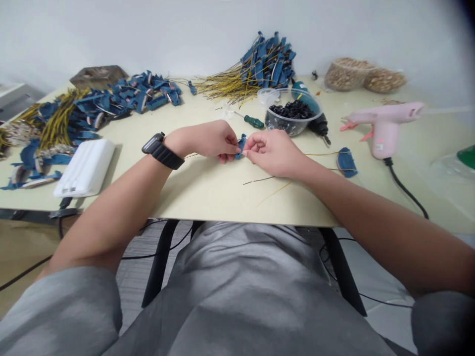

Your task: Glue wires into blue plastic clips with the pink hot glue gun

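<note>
Over the middle of the table, a small blue piece with thin wires (242, 142) sits between my two hands. My left hand (213, 141), with a black watch on its wrist, pinches the left side of the piece. From the other side, my right hand (272, 152) has its thumb and forefinger closed at the piece's right edge, by a thin wire; the fingertips partly hide the contact. Another blue piece (347, 162) with two thin wires lies to the right of my right forearm. Loose wire ends (260, 180) lie below my right hand.
Behind my hands are a green screwdriver (254, 121), a plastic tub of black parts (291, 111) and a bundle of wired blue pieces (269, 59). A pink glue gun (384, 121) stands right. More blue pieces (148, 91) and a white power bank (85, 167) lie left.
</note>
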The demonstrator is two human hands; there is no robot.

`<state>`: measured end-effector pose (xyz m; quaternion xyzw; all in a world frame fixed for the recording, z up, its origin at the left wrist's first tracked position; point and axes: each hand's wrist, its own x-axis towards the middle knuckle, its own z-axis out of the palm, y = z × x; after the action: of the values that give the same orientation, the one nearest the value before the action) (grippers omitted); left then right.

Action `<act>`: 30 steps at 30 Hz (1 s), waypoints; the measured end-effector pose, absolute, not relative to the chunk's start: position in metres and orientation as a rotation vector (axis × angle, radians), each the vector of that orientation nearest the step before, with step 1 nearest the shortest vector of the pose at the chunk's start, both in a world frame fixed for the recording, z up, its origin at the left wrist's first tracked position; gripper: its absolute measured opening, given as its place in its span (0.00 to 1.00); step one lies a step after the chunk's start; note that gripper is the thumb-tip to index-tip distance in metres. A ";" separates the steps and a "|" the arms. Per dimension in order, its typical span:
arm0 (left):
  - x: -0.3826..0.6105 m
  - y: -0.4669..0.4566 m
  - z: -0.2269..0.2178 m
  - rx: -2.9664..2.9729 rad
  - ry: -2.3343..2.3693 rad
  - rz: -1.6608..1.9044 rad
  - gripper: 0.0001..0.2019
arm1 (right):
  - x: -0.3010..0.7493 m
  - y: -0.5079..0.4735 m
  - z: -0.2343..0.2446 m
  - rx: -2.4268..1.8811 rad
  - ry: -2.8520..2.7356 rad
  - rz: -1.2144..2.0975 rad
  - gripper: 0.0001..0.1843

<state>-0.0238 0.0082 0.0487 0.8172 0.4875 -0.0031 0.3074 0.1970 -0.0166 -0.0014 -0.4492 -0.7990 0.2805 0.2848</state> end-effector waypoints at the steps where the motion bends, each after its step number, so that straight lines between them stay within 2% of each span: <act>1: -0.024 0.009 0.048 2.158 1.284 -0.007 0.11 | 0.197 -0.016 -0.002 -1.201 -2.135 0.751 0.05; 30: -0.023 0.007 0.049 2.120 1.299 0.013 0.12 | 0.197 -0.020 0.002 -1.218 -2.144 0.767 0.05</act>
<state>-0.0230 0.0074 0.0495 0.8073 0.4945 0.0048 0.3220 0.1974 -0.0195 0.0024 -0.4533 -0.7979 0.2856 0.2762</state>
